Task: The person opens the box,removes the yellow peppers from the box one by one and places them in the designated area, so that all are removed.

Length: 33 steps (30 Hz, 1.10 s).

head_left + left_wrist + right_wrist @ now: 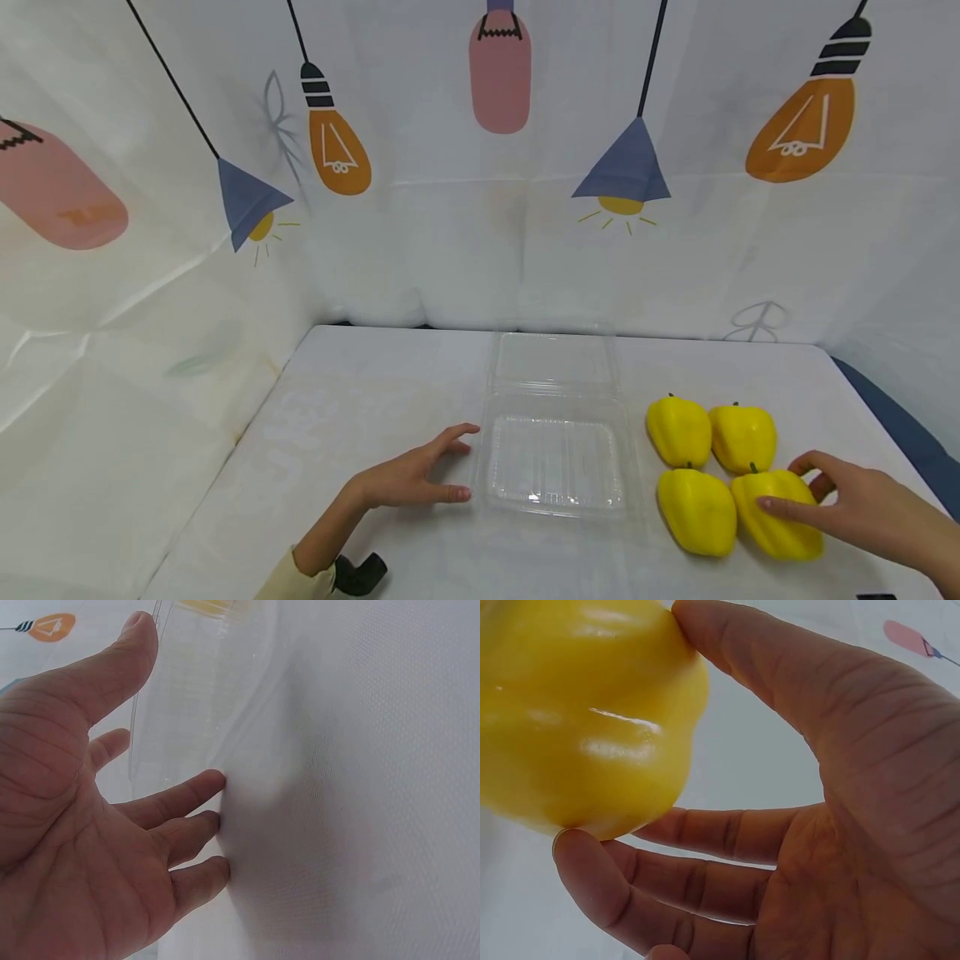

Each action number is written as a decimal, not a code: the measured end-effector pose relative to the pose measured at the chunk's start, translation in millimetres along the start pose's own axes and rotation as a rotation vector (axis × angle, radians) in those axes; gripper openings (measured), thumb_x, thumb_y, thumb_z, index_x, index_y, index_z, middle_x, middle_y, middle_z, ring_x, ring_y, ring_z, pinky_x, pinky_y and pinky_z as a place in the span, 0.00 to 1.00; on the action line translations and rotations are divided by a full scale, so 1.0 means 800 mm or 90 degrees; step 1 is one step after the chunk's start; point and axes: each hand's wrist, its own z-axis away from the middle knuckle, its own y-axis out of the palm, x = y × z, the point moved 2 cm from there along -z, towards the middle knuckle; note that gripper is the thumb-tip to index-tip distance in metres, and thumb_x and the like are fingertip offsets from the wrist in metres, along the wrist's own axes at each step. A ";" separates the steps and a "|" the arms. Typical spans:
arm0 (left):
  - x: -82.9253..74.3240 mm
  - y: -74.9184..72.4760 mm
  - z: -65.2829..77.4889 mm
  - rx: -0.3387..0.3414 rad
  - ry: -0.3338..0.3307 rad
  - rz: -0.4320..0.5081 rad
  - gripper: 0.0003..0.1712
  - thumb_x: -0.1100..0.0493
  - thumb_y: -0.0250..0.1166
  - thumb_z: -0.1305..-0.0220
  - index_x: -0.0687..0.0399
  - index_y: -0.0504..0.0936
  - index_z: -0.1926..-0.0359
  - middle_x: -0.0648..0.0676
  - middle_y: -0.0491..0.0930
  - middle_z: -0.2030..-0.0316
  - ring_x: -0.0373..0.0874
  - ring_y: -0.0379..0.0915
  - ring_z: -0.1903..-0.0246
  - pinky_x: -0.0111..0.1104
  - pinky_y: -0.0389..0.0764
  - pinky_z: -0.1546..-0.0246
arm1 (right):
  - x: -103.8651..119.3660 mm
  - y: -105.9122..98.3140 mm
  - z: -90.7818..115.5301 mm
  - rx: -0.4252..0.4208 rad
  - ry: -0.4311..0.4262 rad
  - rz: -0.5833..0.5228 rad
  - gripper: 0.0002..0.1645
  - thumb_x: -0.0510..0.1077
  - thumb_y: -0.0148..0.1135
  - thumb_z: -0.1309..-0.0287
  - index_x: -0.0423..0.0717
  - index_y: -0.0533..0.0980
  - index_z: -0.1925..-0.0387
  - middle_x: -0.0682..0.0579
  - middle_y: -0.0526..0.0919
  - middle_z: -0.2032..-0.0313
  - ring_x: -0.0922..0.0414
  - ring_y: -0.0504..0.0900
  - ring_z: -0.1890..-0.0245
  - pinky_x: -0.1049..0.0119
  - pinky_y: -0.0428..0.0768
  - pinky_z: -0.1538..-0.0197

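Note:
At the right of the table, my right hand [862, 504] holds a yellow bell pepper [780, 518] between thumb and fingers. In the right wrist view the thumb lies on one side of the pepper [592, 720] and the fingertips on the other. Three more yellow bell peppers sit close by, one [697, 512] directly to its left and two behind. My left hand [408, 475] is just left of a clear plastic clamshell box [555, 512], its fingers spread and holding nothing. The box lies with its lid [555, 358] folded back, away from me.
The white table [360, 383] ends at a hanging sheet [450, 250] printed with lamps and bulbs. A black curved object [360, 575] shows by the left sleeve. A small dark item [876, 597] lies at the bottom right edge.

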 end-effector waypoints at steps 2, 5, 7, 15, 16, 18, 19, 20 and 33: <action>0.000 0.000 0.000 0.001 0.000 0.000 0.50 0.41 0.69 0.39 0.34 0.49 0.24 0.54 0.68 0.34 0.49 0.53 0.30 0.57 0.55 0.34 | 0.000 0.002 -0.001 0.007 0.005 -0.003 0.52 0.77 0.62 0.50 0.30 0.70 0.55 0.50 0.77 0.70 0.52 0.73 0.71 0.53 0.79 0.66; 0.001 0.000 0.000 0.001 0.003 -0.002 0.50 0.41 0.69 0.39 0.34 0.49 0.24 0.53 0.68 0.35 0.49 0.54 0.30 0.56 0.55 0.34 | -0.001 0.004 -0.003 0.011 0.009 -0.008 0.51 0.77 0.62 0.50 0.31 0.70 0.55 0.51 0.77 0.70 0.53 0.73 0.72 0.54 0.78 0.66; 0.001 0.000 0.000 0.000 0.004 -0.003 0.50 0.41 0.69 0.39 0.34 0.49 0.24 0.53 0.68 0.35 0.49 0.54 0.30 0.56 0.55 0.34 | -0.001 0.005 -0.004 0.012 0.010 -0.009 0.51 0.77 0.61 0.50 0.31 0.70 0.55 0.51 0.77 0.70 0.53 0.73 0.71 0.54 0.78 0.67; 0.002 0.000 -0.001 0.000 0.003 -0.007 0.50 0.41 0.69 0.39 0.34 0.49 0.24 0.53 0.68 0.34 0.49 0.54 0.30 0.56 0.55 0.34 | 0.001 0.010 -0.009 0.011 0.002 -0.016 0.52 0.77 0.62 0.50 0.30 0.68 0.55 0.50 0.78 0.70 0.53 0.73 0.72 0.53 0.80 0.65; 0.002 0.000 -0.001 0.001 0.003 -0.008 0.50 0.41 0.69 0.39 0.34 0.49 0.24 0.53 0.68 0.34 0.49 0.54 0.30 0.56 0.55 0.34 | 0.001 0.011 -0.010 0.010 0.001 -0.017 0.52 0.77 0.63 0.50 0.30 0.68 0.55 0.50 0.77 0.70 0.53 0.73 0.72 0.53 0.80 0.65; 0.002 0.000 -0.001 0.000 0.004 -0.010 0.50 0.41 0.69 0.39 0.35 0.49 0.24 0.53 0.68 0.34 0.49 0.54 0.30 0.56 0.56 0.34 | 0.002 0.012 -0.010 0.011 0.001 -0.016 0.52 0.77 0.63 0.51 0.30 0.68 0.55 0.50 0.77 0.69 0.53 0.73 0.72 0.54 0.80 0.66; 0.001 0.000 -0.001 0.000 0.004 -0.009 0.50 0.41 0.69 0.39 0.35 0.49 0.24 0.53 0.68 0.34 0.49 0.54 0.30 0.56 0.56 0.34 | 0.002 0.012 -0.010 0.011 0.003 -0.017 0.52 0.77 0.63 0.51 0.30 0.68 0.55 0.50 0.77 0.69 0.53 0.73 0.72 0.53 0.80 0.66; 0.001 0.000 0.000 0.000 0.005 -0.008 0.50 0.41 0.69 0.39 0.35 0.49 0.24 0.53 0.68 0.34 0.49 0.54 0.30 0.56 0.56 0.34 | 0.002 0.012 -0.010 0.012 0.004 -0.018 0.52 0.77 0.63 0.51 0.30 0.68 0.55 0.50 0.77 0.69 0.53 0.73 0.72 0.53 0.80 0.66; 0.000 0.001 0.000 0.003 0.006 -0.006 0.49 0.42 0.68 0.37 0.35 0.49 0.23 0.55 0.67 0.34 0.51 0.54 0.30 0.58 0.55 0.35 | 0.005 0.011 -0.009 0.017 -0.001 -0.020 0.56 0.77 0.60 0.49 0.27 0.66 0.48 0.47 0.78 0.67 0.53 0.74 0.71 0.51 0.81 0.64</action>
